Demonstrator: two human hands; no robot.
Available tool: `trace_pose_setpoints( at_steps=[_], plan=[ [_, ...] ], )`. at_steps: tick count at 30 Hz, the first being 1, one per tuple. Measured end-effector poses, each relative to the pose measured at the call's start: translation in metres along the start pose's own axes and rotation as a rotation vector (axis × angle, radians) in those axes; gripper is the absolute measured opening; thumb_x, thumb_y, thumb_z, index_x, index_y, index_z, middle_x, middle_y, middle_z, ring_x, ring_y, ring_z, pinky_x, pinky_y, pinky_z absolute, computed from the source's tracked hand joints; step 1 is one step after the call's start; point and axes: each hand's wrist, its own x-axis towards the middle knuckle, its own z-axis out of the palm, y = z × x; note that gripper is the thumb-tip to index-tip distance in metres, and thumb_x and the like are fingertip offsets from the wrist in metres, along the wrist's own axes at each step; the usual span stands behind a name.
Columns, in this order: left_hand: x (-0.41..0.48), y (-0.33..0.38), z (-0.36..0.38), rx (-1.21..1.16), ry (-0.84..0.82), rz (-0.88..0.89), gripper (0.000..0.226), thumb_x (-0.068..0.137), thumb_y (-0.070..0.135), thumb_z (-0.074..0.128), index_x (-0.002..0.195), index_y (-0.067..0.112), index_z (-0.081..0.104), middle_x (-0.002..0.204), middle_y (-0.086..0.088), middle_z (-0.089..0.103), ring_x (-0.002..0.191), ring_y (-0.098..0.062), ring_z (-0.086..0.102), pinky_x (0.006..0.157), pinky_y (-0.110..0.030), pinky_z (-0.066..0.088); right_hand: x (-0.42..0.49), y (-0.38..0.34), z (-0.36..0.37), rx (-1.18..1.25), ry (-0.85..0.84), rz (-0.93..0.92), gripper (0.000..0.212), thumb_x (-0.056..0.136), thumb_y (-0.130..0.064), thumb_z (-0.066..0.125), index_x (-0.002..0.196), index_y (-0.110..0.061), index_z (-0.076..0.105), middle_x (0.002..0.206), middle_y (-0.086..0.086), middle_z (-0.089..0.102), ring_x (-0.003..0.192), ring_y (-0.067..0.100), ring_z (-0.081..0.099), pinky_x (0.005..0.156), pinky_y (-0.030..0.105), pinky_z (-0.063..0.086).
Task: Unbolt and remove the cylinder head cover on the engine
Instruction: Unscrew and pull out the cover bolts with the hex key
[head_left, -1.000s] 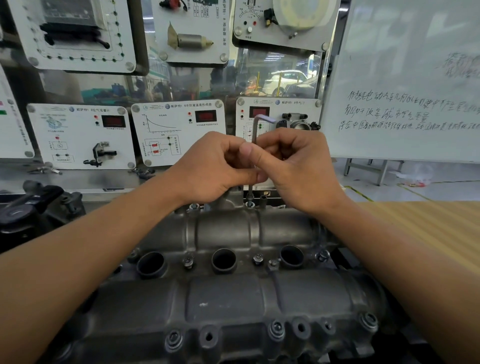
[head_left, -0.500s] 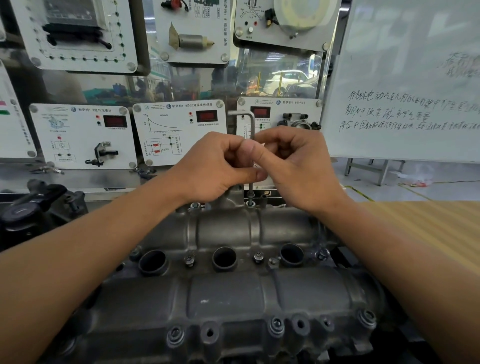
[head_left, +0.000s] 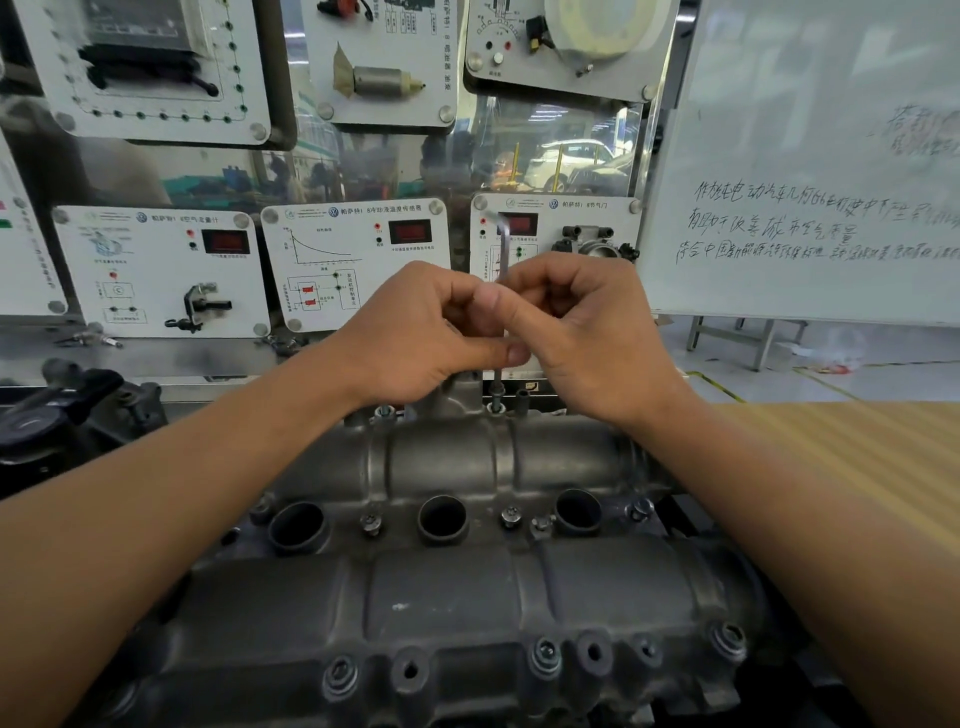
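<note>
The grey cast cylinder head cover (head_left: 441, 597) fills the lower middle of the view, with three round plug wells and several bolts along its edges. A thin L-shaped hex key (head_left: 503, 249) stands upright over a bolt (head_left: 496, 402) on the cover's far edge. My left hand (head_left: 415, 332) and my right hand (head_left: 582, 327) meet above that bolt, and the fingers of both pinch the key's shaft. Its short arm at the top looks blurred.
Behind the engine stands a board of white training panels (head_left: 161, 270) with red displays. A whiteboard (head_left: 810, 171) with handwriting is at the right. A wooden tabletop (head_left: 852, 457) lies to the right, and a black engine part (head_left: 62, 405) sits at the left.
The hex key has been turning between my fingers: its short top arm pointed right, then left, and now points roughly along the view. Both hands stay in place over the bolt.
</note>
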Motion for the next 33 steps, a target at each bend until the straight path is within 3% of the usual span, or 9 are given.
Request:
trace_pose_setpoints(
  at_steps=[2, 5, 8, 9, 15, 19, 22, 27, 33],
  plan=[
    [0.0, -0.001, 0.001, 0.069, -0.046, -0.023, 0.031, 0.071, 0.03, 0.086, 0.093, 0.014, 0.073, 0.084, -0.003, 0.072, 0.082, -0.028, 0.068, 0.081, -0.044, 0.057, 0.0, -0.001, 0.0, -0.038, -0.002, -0.012, 0.015, 0.091, -0.013, 0.07, 0.083, -0.002, 0.071, 0.07, 0.015, 0.07, 0.063, 0.026, 0.069, 0.058, 0.035, 0.058],
    [-0.002, -0.002, 0.001, 0.204, -0.208, -0.051, 0.026, 0.074, 0.033, 0.085, 0.091, 0.033, 0.065, 0.087, 0.013, 0.068, 0.082, -0.008, 0.063, 0.077, -0.024, 0.052, -0.001, -0.002, -0.002, -0.12, -0.094, -0.042, 0.02, 0.099, -0.012, 0.058, 0.087, 0.0, 0.068, 0.065, 0.01, 0.065, 0.062, 0.023, 0.064, 0.062, 0.04, 0.053],
    [-0.002, -0.001, 0.002, 0.323, -0.315, -0.064, 0.019, 0.082, 0.029, 0.079, 0.084, 0.038, 0.063, 0.086, 0.014, 0.069, 0.082, -0.001, 0.063, 0.076, -0.017, 0.049, -0.003, -0.003, -0.004, -0.159, -0.134, -0.06, 0.021, 0.103, -0.009, 0.048, 0.097, 0.0, 0.066, 0.053, -0.01, 0.05, 0.049, 0.0, 0.051, 0.053, 0.011, 0.039],
    [-0.001, -0.001, 0.003, 0.355, -0.319, -0.065, 0.017, 0.083, 0.028, 0.078, 0.082, 0.038, 0.064, 0.086, 0.013, 0.07, 0.082, 0.0, 0.063, 0.075, -0.018, 0.048, -0.003, -0.003, -0.004, -0.167, -0.135, -0.057, 0.02, 0.103, -0.009, 0.047, 0.098, 0.0, 0.065, 0.053, -0.012, 0.046, 0.049, -0.001, 0.048, 0.053, 0.008, 0.036],
    [-0.003, -0.001, 0.004, 0.5, -0.291, -0.022, 0.012, 0.087, 0.027, 0.073, 0.081, 0.029, 0.062, 0.079, 0.013, 0.063, 0.073, -0.002, 0.058, 0.061, -0.009, 0.038, -0.002, -0.005, -0.003, -0.22, -0.117, -0.061, 0.019, 0.104, -0.01, 0.047, 0.097, -0.006, 0.064, 0.06, -0.009, 0.044, 0.058, 0.003, 0.043, 0.057, 0.014, 0.035],
    [-0.002, -0.002, 0.003, 0.482, -0.246, 0.002, 0.016, 0.088, 0.031, 0.072, 0.084, 0.016, 0.067, 0.072, 0.006, 0.062, 0.063, -0.005, 0.054, 0.056, -0.017, 0.038, -0.002, -0.004, -0.004, -0.195, -0.076, -0.07, 0.019, 0.104, -0.01, 0.045, 0.099, -0.004, 0.063, 0.058, -0.014, 0.041, 0.055, -0.001, 0.043, 0.057, 0.012, 0.033],
    [-0.001, -0.001, 0.002, 0.473, -0.268, 0.003, 0.012, 0.087, 0.029, 0.074, 0.081, 0.021, 0.068, 0.069, 0.011, 0.061, 0.064, 0.001, 0.054, 0.056, -0.012, 0.035, -0.002, -0.005, -0.003, -0.205, -0.04, -0.089, 0.02, 0.104, -0.01, 0.045, 0.095, -0.007, 0.062, 0.057, -0.014, 0.041, 0.053, 0.0, 0.043, 0.056, 0.011, 0.032],
    [0.0, -0.003, 0.004, 0.524, -0.275, -0.002, 0.006, 0.086, 0.032, 0.075, 0.089, 0.027, 0.074, 0.081, 0.015, 0.067, 0.077, 0.003, 0.058, 0.066, -0.008, 0.038, 0.01, -0.007, -0.009, -0.099, 0.245, 0.024, 0.026, 0.105, -0.021, 0.044, 0.087, -0.014, 0.061, 0.064, 0.001, 0.051, 0.06, 0.015, 0.045, 0.056, 0.033, 0.037],
    [-0.003, 0.0, 0.005, 0.404, -0.286, -0.062, 0.035, 0.086, 0.029, 0.075, 0.12, 0.031, 0.066, 0.103, 0.02, 0.069, 0.098, 0.012, 0.058, 0.082, -0.001, 0.038, 0.002, -0.002, -0.042, -0.237, 0.24, 0.092, 0.028, 0.104, -0.022, 0.047, 0.088, -0.007, 0.063, 0.056, -0.006, 0.043, 0.051, 0.007, 0.036, 0.051, 0.023, 0.032]
  ],
)
